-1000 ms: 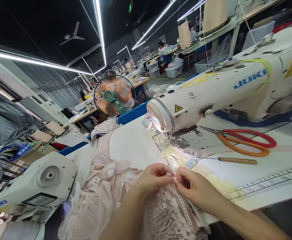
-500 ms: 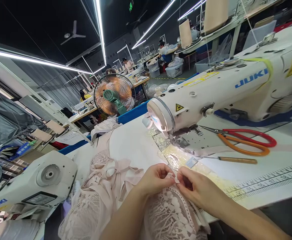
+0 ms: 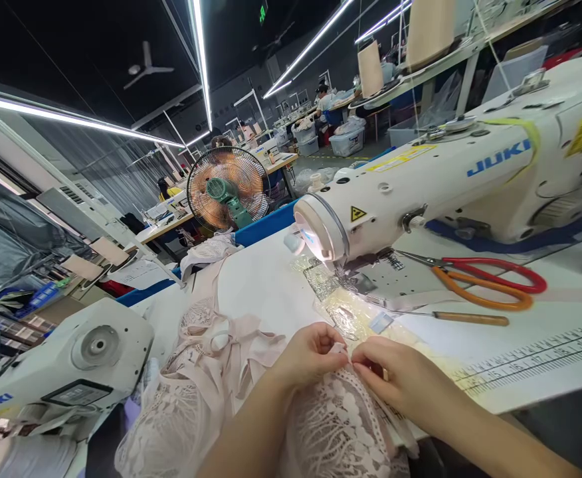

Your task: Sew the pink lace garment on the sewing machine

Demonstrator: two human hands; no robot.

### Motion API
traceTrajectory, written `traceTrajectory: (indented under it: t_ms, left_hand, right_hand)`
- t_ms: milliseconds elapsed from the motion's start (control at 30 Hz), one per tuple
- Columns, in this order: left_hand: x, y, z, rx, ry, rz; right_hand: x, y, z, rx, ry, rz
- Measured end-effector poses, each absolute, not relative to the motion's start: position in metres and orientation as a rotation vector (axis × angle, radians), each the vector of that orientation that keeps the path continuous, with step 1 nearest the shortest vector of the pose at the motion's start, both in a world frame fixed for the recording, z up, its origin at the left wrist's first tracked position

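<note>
A pale pink lace bra [image 3: 338, 418] hangs over the table's front edge below my hands. My left hand [image 3: 313, 355] pinches its upper edge between thumb and bent fingers. Close beside it, my right hand [image 3: 393, 372] is closed on the same edge, fingertips nearly touching the left ones. The small bit of fabric between the fingertips is mostly hidden. More pale pink lace pieces with straps [image 3: 186, 398] lie heaped to the left of my left forearm. Just beyond my hands is the lit needle area of a white sewing machine [image 3: 381, 212].
Red-and-orange-handled scissors [image 3: 490, 282] and a wooden-handled tool [image 3: 470, 318] lie right of the needle. A printed ruler [image 3: 535, 362] runs along the front edge. Another machine head [image 3: 66, 358] stands at left. Behind the table is a fan [image 3: 228, 189]; a person [image 3: 323, 99] sits farther back.
My right hand has tilted slightly, its fingers closing nearer to the left fingertips. The left hand and the bra stay almost where they were.
</note>
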State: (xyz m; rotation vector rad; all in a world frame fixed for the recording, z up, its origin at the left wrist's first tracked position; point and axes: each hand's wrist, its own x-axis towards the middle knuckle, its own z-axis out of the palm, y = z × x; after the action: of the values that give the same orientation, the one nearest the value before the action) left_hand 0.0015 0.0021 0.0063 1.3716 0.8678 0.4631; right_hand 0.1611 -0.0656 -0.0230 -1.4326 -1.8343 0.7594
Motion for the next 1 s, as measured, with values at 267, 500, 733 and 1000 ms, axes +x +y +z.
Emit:
traceTrajectory:
  t_ms: [267,500,733,1000]
  left_hand:
    - [0.001,0.003,0.003,1.403,0.829,0.474]
    - [0.002,0.002,0.005,1.389,0.839,0.470]
    - [0.002,0.002,0.005,1.366,0.850,0.476]
    - [0.002,0.001,0.008,1.412,0.851,0.460]
  right_hand:
    - [0.155,-0.062,-0.023,-1.509,-1.789,0.678]
    - [0.159,-0.056,-0.020,-1.407,-1.601,0.876]
    - [0.165,-0.051,-0.024,-1.231,-1.407,1.226]
    - [0.166,-0.053,-0.017,-1.087,-1.111,1.653]
